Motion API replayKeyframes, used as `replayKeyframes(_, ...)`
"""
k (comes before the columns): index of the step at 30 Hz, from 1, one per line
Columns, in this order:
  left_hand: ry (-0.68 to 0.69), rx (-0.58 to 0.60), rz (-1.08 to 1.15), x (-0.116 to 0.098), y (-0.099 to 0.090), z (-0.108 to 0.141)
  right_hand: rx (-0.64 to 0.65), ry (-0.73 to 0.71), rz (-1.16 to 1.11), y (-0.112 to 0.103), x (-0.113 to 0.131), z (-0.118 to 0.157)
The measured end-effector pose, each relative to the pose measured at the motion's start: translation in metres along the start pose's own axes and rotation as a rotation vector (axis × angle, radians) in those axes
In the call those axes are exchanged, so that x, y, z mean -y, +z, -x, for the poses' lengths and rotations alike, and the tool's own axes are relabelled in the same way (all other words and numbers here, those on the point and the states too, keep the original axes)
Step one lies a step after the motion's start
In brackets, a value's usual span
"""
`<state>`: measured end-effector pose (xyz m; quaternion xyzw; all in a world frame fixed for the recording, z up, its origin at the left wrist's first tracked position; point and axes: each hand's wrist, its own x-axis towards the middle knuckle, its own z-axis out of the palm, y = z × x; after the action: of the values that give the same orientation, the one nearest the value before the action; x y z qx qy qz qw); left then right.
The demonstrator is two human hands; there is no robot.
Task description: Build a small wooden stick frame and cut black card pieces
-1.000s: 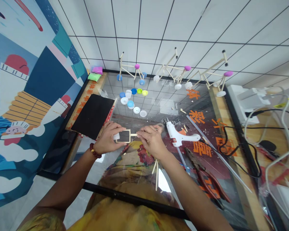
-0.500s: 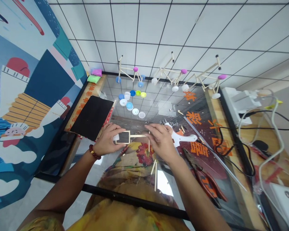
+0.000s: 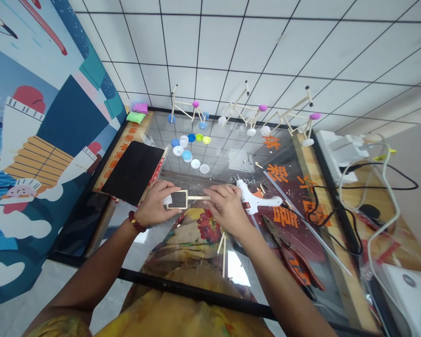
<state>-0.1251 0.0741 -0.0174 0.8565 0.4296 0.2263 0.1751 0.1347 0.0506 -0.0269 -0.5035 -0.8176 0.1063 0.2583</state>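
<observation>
My left hand (image 3: 156, 203) grips the left end of a small rectangular wooden frame (image 3: 183, 199), thumb below and fingers above, with a white piece at that end. A thin stick (image 3: 198, 198) runs right from the frame. My right hand (image 3: 225, 204) has its fingers closed around the stick's far end; its fingertips partly hide what they pinch. Just right of that hand lies a white glue gun (image 3: 255, 199). Loose sticks (image 3: 224, 255) rest on the glass below my right hand.
Three small stick bicycles (image 3: 187, 110) with bottle-cap wheels stand along the back edge. Nearer are loose bottle caps (image 3: 195, 164). A black sheet (image 3: 133, 171) lies left, red-handled pliers (image 3: 296, 262) right, beside a metal rod. Cables and a power strip (image 3: 340, 152) occupy the right side.
My right hand has shifted slightly left and closed in on the stick's end. The short upright stick near its fingers is now hidden. The view has shifted a little.
</observation>
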Motion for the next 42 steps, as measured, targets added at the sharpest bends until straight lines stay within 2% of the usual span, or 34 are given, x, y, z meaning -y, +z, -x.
replayKeyframes(5,0.000,-0.008,-0.016,0.001,0.001,0.001,0.081,-0.088,-0.035,0.012,0.002,-0.014)
replayKeyframes(16,-0.009,0.007,-0.025,-0.001,0.000,-0.001,0.047,-0.165,-0.130,0.026,-0.001,-0.021)
replayKeyframes(22,-0.007,0.009,-0.007,0.000,0.000,-0.001,0.050,-0.144,-0.149,0.025,0.000,-0.020)
replayKeyframes(29,0.001,0.005,0.013,0.001,0.000,0.000,0.110,-0.082,-0.149,0.020,0.005,-0.018)
replayKeyframes(42,0.019,0.007,0.016,0.003,0.002,0.001,0.092,-0.068,-0.359,0.024,0.002,-0.022)
